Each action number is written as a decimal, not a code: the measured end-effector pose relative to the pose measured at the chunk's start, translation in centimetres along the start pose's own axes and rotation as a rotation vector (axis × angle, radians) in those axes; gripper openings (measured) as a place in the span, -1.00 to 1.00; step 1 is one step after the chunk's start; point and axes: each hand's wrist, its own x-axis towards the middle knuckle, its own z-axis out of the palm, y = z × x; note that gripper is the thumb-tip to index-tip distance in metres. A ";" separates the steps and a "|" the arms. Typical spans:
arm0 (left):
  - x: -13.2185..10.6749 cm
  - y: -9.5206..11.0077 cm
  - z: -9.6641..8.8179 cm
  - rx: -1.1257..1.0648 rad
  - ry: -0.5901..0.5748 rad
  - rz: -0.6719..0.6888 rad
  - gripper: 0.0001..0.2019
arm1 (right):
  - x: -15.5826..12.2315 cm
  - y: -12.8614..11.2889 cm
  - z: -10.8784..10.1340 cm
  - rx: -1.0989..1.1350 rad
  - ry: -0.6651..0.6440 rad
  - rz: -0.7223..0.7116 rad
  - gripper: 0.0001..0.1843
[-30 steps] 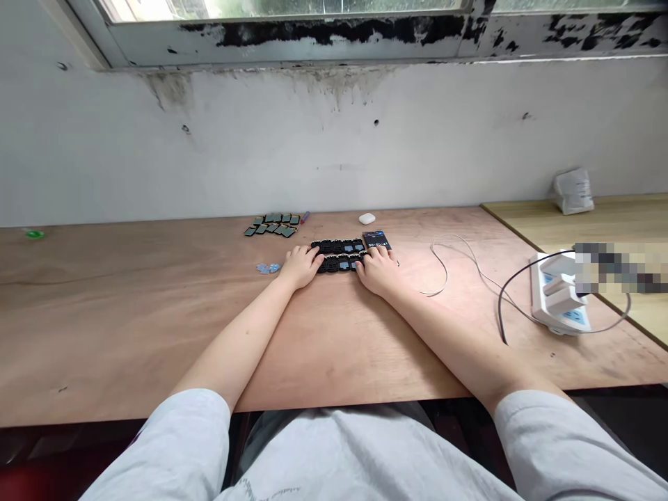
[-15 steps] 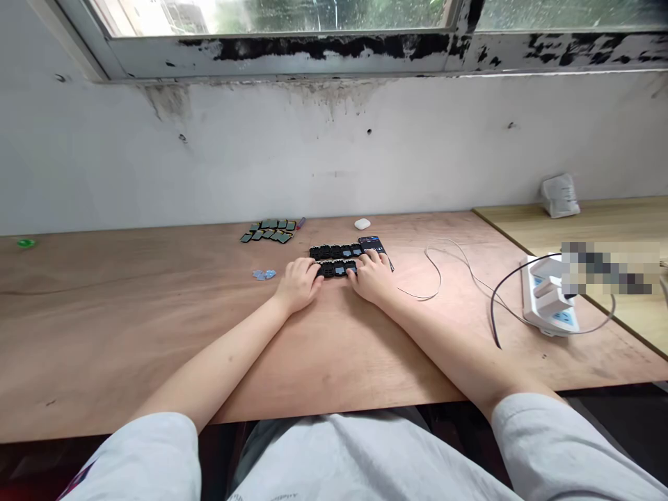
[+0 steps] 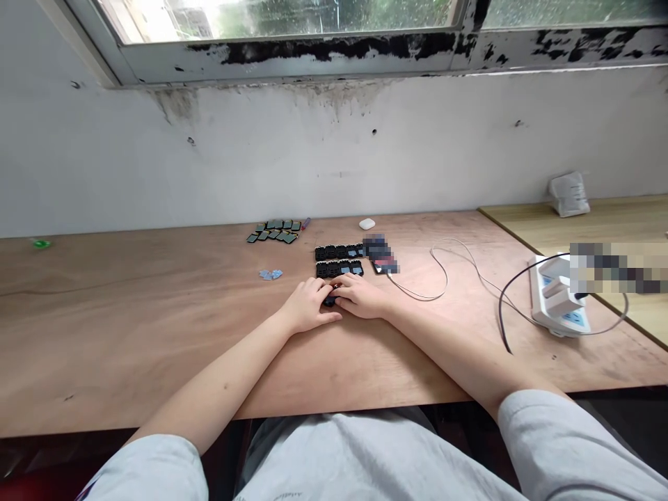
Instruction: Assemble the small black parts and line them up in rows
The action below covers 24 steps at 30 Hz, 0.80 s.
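Observation:
Close together on the wooden table, my left hand [image 3: 307, 306] and my right hand [image 3: 361, 296] have their fingers curled round a small black part [image 3: 330, 301], mostly hidden by them. Just beyond the fingertips lie two rows of similar black parts, a near row [image 3: 328, 268] and a far row [image 3: 328, 252]. Some at the right end of each row carry a light blue-grey piece. Left of the rows is a little pile of light blue pieces [image 3: 271, 275]. Farther back lie several dark green-grey square pieces [image 3: 274, 235] with yellowish edges.
A phone [image 3: 383, 259] with a white cable [image 3: 417, 298] touches the far row's right end. A white rounded case [image 3: 367, 224] sits behind. At right stands a power strip [image 3: 561, 299] with plugs and a black cord. A green item [image 3: 41, 244] lies far left.
Both hands have drawn back toward me from the ends of the rows and come together round one black part. The near row and the phone are now uncovered. The view has shifted slightly.

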 end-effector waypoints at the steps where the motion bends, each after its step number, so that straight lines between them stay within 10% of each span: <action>1: 0.0 -0.1 0.1 -0.013 0.009 -0.010 -0.62 | 0.0 0.2 -0.1 -0.016 0.008 0.002 -0.75; 4: -0.1 -0.5 0.3 -0.078 0.078 -0.046 -0.77 | -0.1 1.3 -0.6 -0.128 0.109 0.121 -0.68; 11: 0.0 -3.1 0.4 -0.205 0.397 -0.290 -0.77 | -0.9 5.2 -2.3 -0.344 0.323 0.953 -0.24; 15: 0.1 -4.7 0.9 -0.319 0.465 -0.469 -0.75 | -1.5 5.9 -2.4 -0.284 0.186 1.032 -0.02; 24: 0.3 -5.3 1.2 -0.333 0.580 -0.540 -0.74 | -1.4 5.5 -1.3 -0.334 0.219 0.972 -0.20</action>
